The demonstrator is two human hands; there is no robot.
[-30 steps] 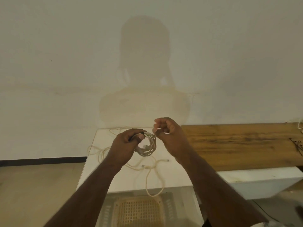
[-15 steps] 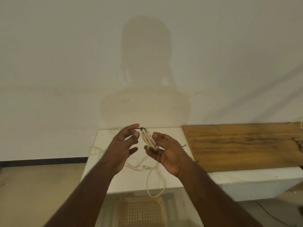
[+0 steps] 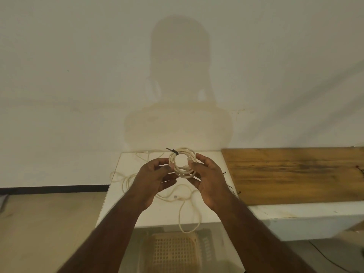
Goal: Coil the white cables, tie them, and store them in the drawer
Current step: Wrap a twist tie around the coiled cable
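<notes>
I hold a small coil of white cable up in front of me, above the white cabinet top. A dark tie binds the coil at its upper left and sticks out. My left hand pinches the coil's left side between thumb and fingers. My right hand holds its right side, thumb on the front. More loose white cable lies tangled on the cabinet top, with a loop hanging over the front edge. Below, the open drawer shows a lattice bottom.
A wooden board lies on the white bench to the right, with small dark ties near its left edge. A plain wall stands close behind. Bare floor lies to the left.
The coil has turned from edge-on to face me as a full ring. Both hands have shifted to hold it by its two sides.
</notes>
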